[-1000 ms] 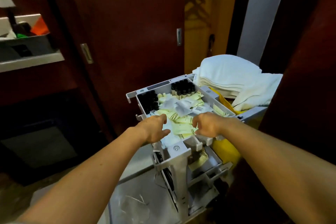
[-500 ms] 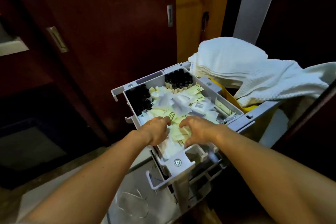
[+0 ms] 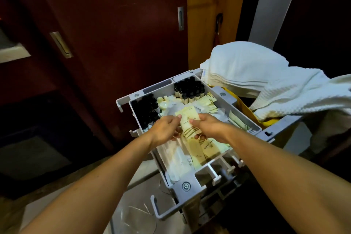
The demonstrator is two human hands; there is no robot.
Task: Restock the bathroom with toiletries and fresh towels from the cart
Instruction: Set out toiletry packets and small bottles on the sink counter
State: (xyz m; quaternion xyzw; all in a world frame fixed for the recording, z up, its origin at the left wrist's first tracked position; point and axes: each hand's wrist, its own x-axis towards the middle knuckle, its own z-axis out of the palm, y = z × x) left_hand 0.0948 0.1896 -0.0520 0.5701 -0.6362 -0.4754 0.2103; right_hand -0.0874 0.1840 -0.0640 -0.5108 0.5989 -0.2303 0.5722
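Head view of the restocking task at its gathering stage. At about 9 o'clock of the frame a dark red wooden sliding door (image 3: pixel 106 30) with a recessed metal handle (image 3: pixel 61 44) is seen. At the centre a grey plastic compartment tray on the cart (image 3: pixel 245 118) is shown, stocked with rows of small dark-capped bottles (image 3: pixel 146 109) at its 10 o'clock corner and a second cluster of them (image 3: pixel 190 88) at its 12 o'clock edge, with loose pale yellow paper sachets (image 3: pixel 207 146) spread across the rest. One pale yellow sachet (image 3: pixel 188 119) is held raised just above the tray: it is pinched at its left edge by the left hand (image 3: pixel 165 129) and gripped from the right by the curled fingers of the right hand (image 3: pixel 210 127). At 2 o'clock a stack of folded white towels (image 3: pixel 245 66) is seen on the cart, with a white waffle-weave cloth (image 3: pixel 303 93) draped beside it and apparently untouched. The task is judged to be early: toiletries are only being selected, the towels remain to be taken, and no bathroom is in view.
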